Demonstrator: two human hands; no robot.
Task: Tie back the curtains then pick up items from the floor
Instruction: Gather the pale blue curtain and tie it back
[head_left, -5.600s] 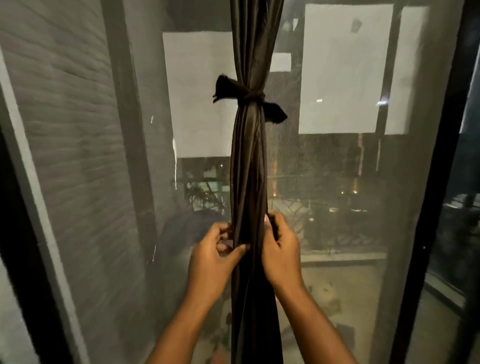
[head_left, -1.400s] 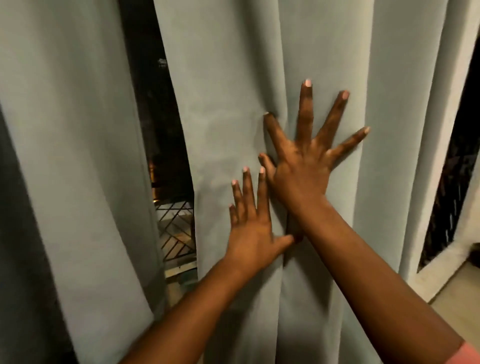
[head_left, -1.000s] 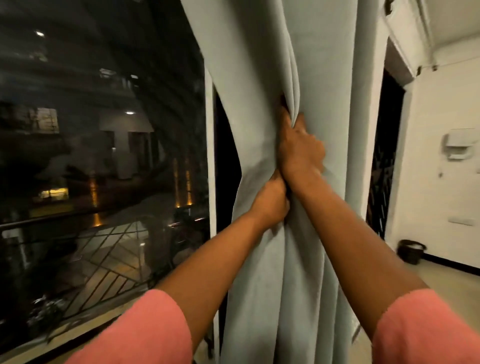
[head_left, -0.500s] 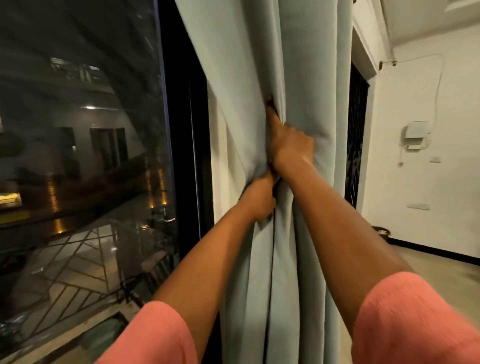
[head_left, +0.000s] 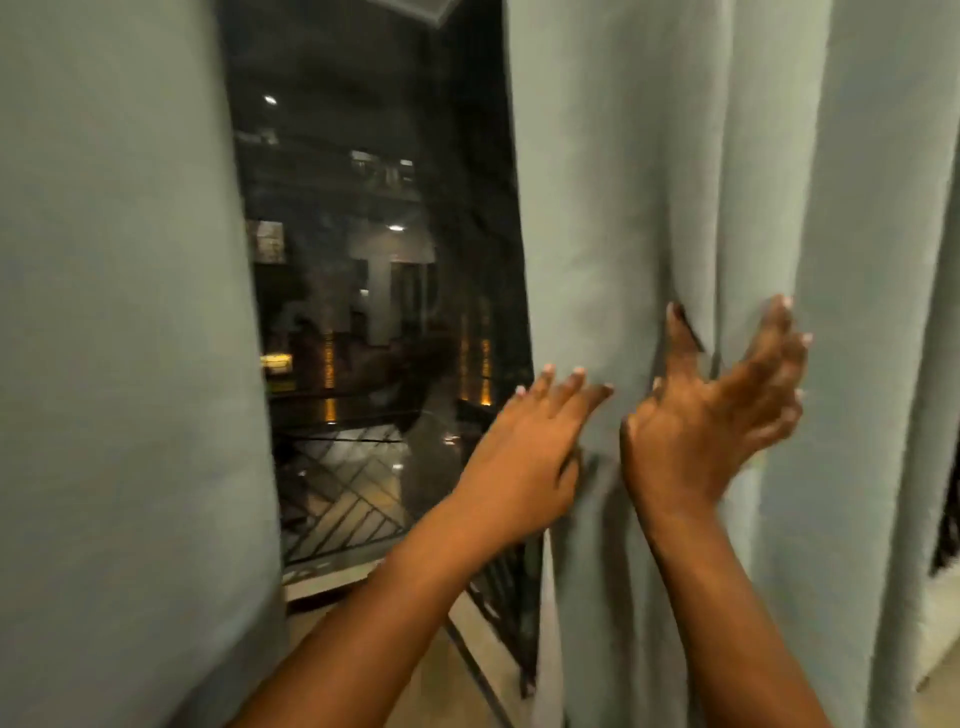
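Both hands are now lying open against the cloth, where half a second ago they were bunching it into a tight fistful; the head camera is also facing the window gap again rather than the room's side wall.

Right curtain panel (head_left: 675, 208) is hanging loose in broad folds, filling the right half of the view, not yet gathered or tied. Right hand (head_left: 711, 415) is spreading wide, thumb tucking into a fold and fingers curving round the next pleat, gripping nothing firmly. Left hand (head_left: 524, 457) is resting flat, fingers extended, at the panel's inner edge, holding nothing. Judgement: the hands are bracketing a width of cloth to sweep it together again.

Left curtain panel (head_left: 119, 338) is hanging untouched. Between the panels, the dark window (head_left: 379, 260) is showing lit buildings and a railing (head_left: 343, 493) outside.
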